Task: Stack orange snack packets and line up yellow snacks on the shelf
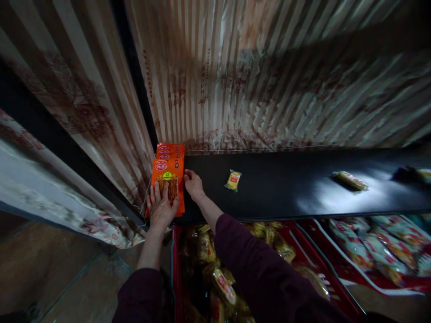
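Several orange snack packets [171, 163] lie in an overlapping stack at the left end of a black shelf [269, 197]. The top one has a window showing brown strips inside. My left hand [161, 211] rests on the front of the stack with its fingers spread over that window. At the stack's right edge is my right hand [193, 184], its fingers curled together and touching the packets' side. Whether it pinches an edge is hidden. To its right a small yellow wrapped snack [233, 180] lies on the shelf.
Farther right on the shelf lies another wrapped snack [350, 180]. Below stand a red crate [296, 242] of wrapped snacks and a second red crate [318, 242] holding white-and-red bags [380, 251]. A striped curtain [235, 89] hangs behind; a dark post [134, 67] rises at the left.
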### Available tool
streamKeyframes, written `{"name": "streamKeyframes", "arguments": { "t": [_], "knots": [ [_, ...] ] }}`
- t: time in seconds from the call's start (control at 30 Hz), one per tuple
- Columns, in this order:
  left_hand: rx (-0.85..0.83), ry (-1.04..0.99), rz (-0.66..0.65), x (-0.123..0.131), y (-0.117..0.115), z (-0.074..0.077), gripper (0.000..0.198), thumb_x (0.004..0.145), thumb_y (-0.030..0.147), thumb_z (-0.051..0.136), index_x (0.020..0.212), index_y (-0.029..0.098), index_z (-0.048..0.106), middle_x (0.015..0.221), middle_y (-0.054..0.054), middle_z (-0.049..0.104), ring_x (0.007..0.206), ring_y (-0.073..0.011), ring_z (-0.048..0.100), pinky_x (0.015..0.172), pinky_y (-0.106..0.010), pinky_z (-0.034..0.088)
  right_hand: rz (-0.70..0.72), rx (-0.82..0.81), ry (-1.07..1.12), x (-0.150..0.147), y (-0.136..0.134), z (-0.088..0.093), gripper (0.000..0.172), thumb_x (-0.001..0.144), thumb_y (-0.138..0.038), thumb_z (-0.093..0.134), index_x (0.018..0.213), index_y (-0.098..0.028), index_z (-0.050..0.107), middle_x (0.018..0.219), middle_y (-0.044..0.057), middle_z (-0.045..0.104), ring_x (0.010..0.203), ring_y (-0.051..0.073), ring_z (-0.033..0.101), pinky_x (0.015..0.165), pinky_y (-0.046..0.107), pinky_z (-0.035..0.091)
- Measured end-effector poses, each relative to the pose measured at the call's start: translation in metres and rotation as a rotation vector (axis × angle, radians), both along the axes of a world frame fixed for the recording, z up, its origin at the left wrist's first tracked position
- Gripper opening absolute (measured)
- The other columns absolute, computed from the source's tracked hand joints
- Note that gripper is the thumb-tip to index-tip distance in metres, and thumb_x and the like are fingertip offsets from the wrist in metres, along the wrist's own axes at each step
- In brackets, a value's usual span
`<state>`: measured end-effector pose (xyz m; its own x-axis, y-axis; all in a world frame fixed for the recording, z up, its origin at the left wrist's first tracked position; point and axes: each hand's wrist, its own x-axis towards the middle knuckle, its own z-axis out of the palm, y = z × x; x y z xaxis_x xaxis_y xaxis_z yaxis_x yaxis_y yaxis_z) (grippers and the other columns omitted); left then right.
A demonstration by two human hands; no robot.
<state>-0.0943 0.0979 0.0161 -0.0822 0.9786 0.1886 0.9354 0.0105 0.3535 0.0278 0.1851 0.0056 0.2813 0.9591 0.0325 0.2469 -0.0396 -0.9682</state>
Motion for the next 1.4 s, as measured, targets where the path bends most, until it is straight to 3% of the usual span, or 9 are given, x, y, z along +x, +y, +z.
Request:
{"name": "streamKeyframes", "arguments": {
  "t": [0.1,0.17,0.27,0.37,0.73,0.9,1.0,1.2,1.4],
  "knots": [
    [0.044,0.008,0.002,0.000,0.000,-0.004,0.061,0.086,0.041,0.046,0.142,0.018,0.037,0.154,-0.015,0.022,0.143,-0.0330,0.015,0.111,-0.055,0.022,0.092,0.113,-0.237,0.003,-0.029,0.000,0.037,0.083,-0.016,0.046,0.117,-0.020,0.062,0.117,0.007,0.066,0.111,0.018,0.060,0.102,0.035,0.043],
    [0.081,0.021,0.004,0.001,-0.002,-0.005,0.060,0.086,0.041,0.045,0.141,0.017,0.038,0.154,-0.016,0.022,0.143,-0.0342,0.015,0.111,-0.056,0.021,0.158,0.190,-0.335,0.002,-0.049,-0.003,0.043,0.084,-0.018,0.046,0.125,-0.016,0.057,0.134,0.010,0.055,0.126,0.020,0.049,0.109,0.036,0.037],
    [0.115,0.039,-0.004,0.001,-0.005,-0.004,0.059,0.087,0.039,0.045,0.141,0.016,0.040,0.154,-0.018,0.021,0.143,-0.0343,0.014,0.111,-0.056,0.020,0.251,0.251,-0.387,-0.004,-0.071,-0.008,0.049,0.087,-0.022,0.044,0.134,-0.014,0.048,0.147,0.011,0.039,0.137,0.020,0.034,0.114,0.036,0.030],
    [0.119,0.051,-0.009,0.002,-0.007,-0.003,0.057,0.088,0.037,0.043,0.142,0.017,0.038,0.154,-0.017,0.021,0.144,-0.0313,0.014,0.112,-0.054,0.022,0.282,0.246,-0.378,-0.012,-0.078,-0.012,0.050,0.089,-0.022,0.039,0.138,-0.013,0.043,0.150,0.010,0.035,0.140,0.019,0.028,0.116,0.036,0.028],
    [0.096,0.023,0.006,0.002,-0.005,-0.007,0.059,0.089,0.043,0.041,0.143,0.019,0.035,0.155,-0.015,0.020,0.144,-0.0311,0.013,0.112,-0.055,0.019,0.280,0.156,-0.348,-0.012,-0.074,-0.008,0.049,0.090,-0.020,0.036,0.137,-0.010,0.043,0.146,0.010,0.041,0.140,0.017,0.029,0.116,0.034,0.026],
    [0.190,-0.008,-0.013,0.003,-0.010,-0.004,0.056,0.091,0.042,0.037,0.140,0.016,0.040,0.154,-0.016,0.024,0.144,-0.0298,0.013,0.114,-0.055,0.012,0.275,0.252,-0.346,0.015,-0.110,0.003,0.046,0.090,-0.022,0.038,0.135,-0.016,0.047,0.146,0.007,0.042,0.136,0.016,0.036,0.115,0.035,0.028],
    [0.224,-0.028,-0.045,0.005,-0.016,0.002,0.050,0.091,0.038,0.035,0.131,0.012,0.051,0.151,-0.015,0.030,0.144,-0.0272,0.017,0.116,-0.049,0.017,0.253,0.292,-0.349,0.037,-0.144,0.004,0.044,0.089,-0.019,0.039,0.131,-0.019,0.051,0.142,0.007,0.046,0.133,0.015,0.040,0.113,0.037,0.031],
    [0.278,-0.150,-0.296,0.024,-0.037,0.009,0.039,0.089,0.019,0.034,0.118,0.013,0.059,0.135,-0.010,0.054,0.134,-0.0183,0.038,0.113,-0.037,0.031,0.173,0.265,-0.437,0.085,-0.219,-0.021,0.041,0.086,-0.013,0.040,0.122,-0.019,0.057,0.130,0.009,0.058,0.122,0.017,0.052,0.107,0.040,0.041],
    [0.386,-0.250,-0.575,0.057,-0.067,-0.008,0.034,0.085,0.011,0.040,0.111,0.016,0.062,0.122,-0.011,0.062,0.122,-0.0207,0.052,0.103,-0.042,0.046,0.207,0.300,-0.563,0.128,-0.265,-0.050,0.047,0.082,-0.007,0.040,0.122,-0.023,0.057,0.127,0.007,0.060,0.121,0.019,0.053,0.102,0.043,0.046]
  ]
}}
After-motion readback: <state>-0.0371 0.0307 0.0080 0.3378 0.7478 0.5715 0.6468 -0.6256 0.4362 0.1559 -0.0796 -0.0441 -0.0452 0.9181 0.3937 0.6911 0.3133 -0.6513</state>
